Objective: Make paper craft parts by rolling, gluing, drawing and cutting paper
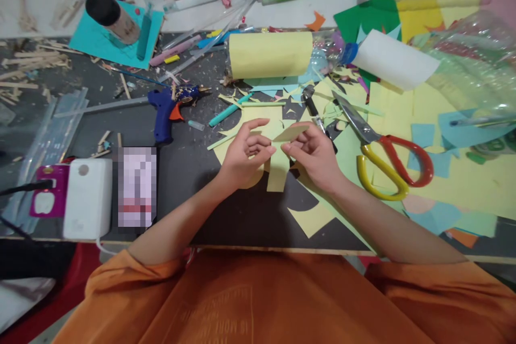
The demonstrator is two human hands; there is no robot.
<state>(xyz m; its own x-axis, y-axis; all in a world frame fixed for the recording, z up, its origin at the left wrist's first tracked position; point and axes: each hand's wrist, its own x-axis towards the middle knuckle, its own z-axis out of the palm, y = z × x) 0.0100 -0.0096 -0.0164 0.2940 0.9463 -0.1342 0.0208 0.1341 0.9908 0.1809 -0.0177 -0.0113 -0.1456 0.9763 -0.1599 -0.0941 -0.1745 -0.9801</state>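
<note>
A small pale yellow paper piece (292, 132) is pinched between the thumb and fingers of my right hand (318, 156), raised above the table. My left hand (244, 153) is close by on the left, its index finger stretched out and the other fingers loosely curled. Its thumb and fingertips come near the paper's left corner; whether they touch is hard to make out. Below the hands, a pale yellow paper strip (278, 174) points towards me. Its upper end is partly hidden, so I cannot tell whether it joins the held piece. Yellow paper scraps (312, 219) lie around.
Scissors (377, 142) with red and yellow handles lie at right on paper sheets. A blue glue gun (163, 113) is at left, near a phone (137, 188) and a white power bank (87, 199). A yellow-wrapped bottle (270, 55) lies behind, with a white-wrapped one (397, 59) beside it.
</note>
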